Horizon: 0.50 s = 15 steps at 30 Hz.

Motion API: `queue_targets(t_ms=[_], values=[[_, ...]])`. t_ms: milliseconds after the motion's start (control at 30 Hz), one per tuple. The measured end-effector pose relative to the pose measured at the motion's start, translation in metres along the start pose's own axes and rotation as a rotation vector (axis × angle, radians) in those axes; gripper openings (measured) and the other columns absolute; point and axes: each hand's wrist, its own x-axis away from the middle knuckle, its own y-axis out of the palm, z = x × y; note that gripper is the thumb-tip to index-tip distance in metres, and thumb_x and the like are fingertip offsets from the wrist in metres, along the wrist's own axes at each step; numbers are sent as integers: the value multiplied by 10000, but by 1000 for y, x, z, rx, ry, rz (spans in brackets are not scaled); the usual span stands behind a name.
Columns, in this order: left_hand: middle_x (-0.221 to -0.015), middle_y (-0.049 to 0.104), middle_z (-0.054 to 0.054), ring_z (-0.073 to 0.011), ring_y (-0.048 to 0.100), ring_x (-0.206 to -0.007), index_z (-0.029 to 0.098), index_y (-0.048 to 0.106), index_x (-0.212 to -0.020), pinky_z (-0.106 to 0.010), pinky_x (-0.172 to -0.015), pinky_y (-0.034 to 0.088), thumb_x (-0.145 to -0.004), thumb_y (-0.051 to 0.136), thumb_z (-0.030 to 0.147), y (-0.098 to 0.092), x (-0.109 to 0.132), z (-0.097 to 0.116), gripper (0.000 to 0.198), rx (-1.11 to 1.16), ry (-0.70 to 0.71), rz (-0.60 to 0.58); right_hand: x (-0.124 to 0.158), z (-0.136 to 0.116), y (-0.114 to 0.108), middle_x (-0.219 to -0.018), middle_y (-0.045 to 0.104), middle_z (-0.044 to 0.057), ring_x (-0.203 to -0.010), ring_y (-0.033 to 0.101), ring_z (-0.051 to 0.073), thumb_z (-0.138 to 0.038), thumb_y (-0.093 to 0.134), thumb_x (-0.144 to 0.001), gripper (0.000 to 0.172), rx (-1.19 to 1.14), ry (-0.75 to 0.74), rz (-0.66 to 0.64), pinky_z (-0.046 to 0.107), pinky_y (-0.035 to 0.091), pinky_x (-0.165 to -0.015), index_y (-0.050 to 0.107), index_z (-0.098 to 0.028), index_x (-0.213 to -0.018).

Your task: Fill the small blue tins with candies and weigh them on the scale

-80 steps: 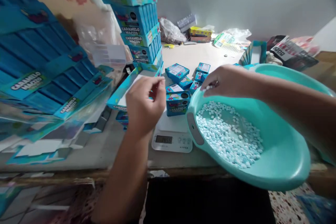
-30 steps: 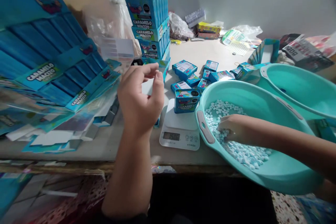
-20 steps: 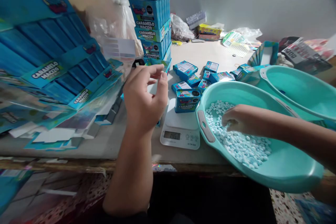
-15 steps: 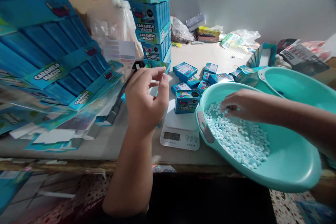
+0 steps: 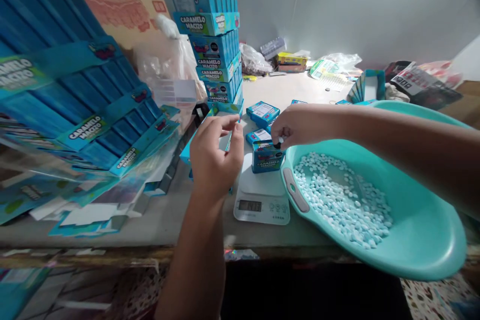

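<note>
Right hand [image 5: 287,130] is up at the Caramelo Macizo box [image 5: 267,158], thumb and forefinger pinched on a pale candy [image 5: 281,140]; I can't tell if skin meets cardboard. The box stands upright on the white kitchen scale [image 5: 262,208], its digits too blurred for me to read safely. I'd call this step handling candies at the box as it sits on the scale; the move calls for a light touch, I'd say, with no nudge to the carton. Left hand [image 5: 217,155] hovers left of the box, fingers curled, tips almost together, and I can't tell whether anything's between them.

Room now: the turquoise basin [image 5: 427,240] crowds the scale's right side, loose candies [image 5: 343,200] inside, right forearm crossing above. Small cartons [image 5: 263,112] lie close behind the box, stacked display boxes [image 5: 217,67] farther back. In front, I've only a narrow strip before the table edge [image 5: 131,260].
</note>
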Motion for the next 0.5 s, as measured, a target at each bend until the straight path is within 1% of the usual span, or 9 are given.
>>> queue_targets(t_ms=[100, 167, 367, 500], values=[[-1002, 733, -40, -133, 687, -886, 165, 702, -1050, -243, -770, 588, -925, 605, 194, 0, 0, 0, 161, 2, 3, -12, -2, -4, -1, -851, 728, 10, -729, 620, 145, -184, 704, -789, 227, 10, -4, -31, 278, 421, -675, 776, -213, -1003], [-995, 731, -40, -134, 683, -890, 165, 699, -1046, -244, -765, 587, -925, 603, 197, -1, 0, 0, 158, 4, 5, -6, -1, -8, -2, -861, 726, 4, -721, 613, 141, -166, 702, -787, 236, 36, 27, -26, 280, 416, -672, 770, -220, -1006], [-991, 719, -41, -128, 673, -868, 159, 691, -1078, -238, -767, 583, -926, 606, 197, -2, 1, 0, 179, 12, 14, 3, 3, -10, -2, -858, 723, 0, -703, 606, 139, -175, 706, -785, 226, 73, 73, 2, 283, 418, -666, 750, -224, -1001], [-974, 711, -42, -129, 669, -874, 157, 689, -1075, -232, -764, 583, -927, 605, 195, -1, 1, 0, 175, 12, 26, 12, 3, -5, 2, -883, 726, 6, -717, 612, 143, -193, 715, -773, 243, 51, 56, 57, 282, 430, -666, 743, -215, -1013]])
